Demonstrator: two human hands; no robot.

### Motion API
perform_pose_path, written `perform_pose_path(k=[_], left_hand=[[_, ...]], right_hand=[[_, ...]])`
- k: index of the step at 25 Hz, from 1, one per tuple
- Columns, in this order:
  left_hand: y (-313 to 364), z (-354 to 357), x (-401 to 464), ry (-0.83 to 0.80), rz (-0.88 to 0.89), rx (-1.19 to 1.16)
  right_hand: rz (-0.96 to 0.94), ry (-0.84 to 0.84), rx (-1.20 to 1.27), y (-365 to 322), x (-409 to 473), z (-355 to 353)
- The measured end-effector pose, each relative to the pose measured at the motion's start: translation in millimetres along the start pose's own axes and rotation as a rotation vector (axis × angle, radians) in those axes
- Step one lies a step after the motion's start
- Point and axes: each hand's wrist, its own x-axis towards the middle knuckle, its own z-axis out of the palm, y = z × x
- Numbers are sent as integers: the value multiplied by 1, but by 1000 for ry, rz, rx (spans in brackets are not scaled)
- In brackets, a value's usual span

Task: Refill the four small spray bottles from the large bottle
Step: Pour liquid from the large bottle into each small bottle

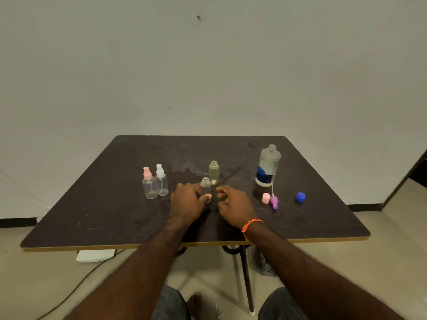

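Note:
My left hand (188, 200) grips a small clear bottle (205, 186) with no cap, standing upright on the dark table (104, 213). Just right of it, my right hand (233, 204) hovers with loosely curled fingers and holds nothing that I can see. Behind them stands a yellowish small bottle (214, 172), also uncapped. At the left are two capped spray bottles, one with a pink top (149, 183) and one with a white top (161, 180). The large bottle (268, 166) stands uncapped at the right, with a blue label.
A pink cap (266, 198), a purple spray head (274, 201) with a white tube, and a blue cap (300, 197) lie on the table in front of the large bottle. A white object (96, 255) and a cable lie on the floor under the table.

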Motion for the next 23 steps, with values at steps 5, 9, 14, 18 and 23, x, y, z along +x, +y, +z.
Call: perform_pose_path(k=[5,9,14,18,23], left_hand=[[5,1,11,90,-46,-42],[3,9,28,126,-135,-24],[-8,12,43,94,-150,-55],[-5,7,38,102,-150,-53],[4,-9,13,161,-208,46]], right_hand=[[59,-10,152,-13,36,23],[70,-36,186,-15,58,32],[80,-88,235,-13,71,38],[97,-37,249,-14,64,33],[53,108,177,-23,47,23]])
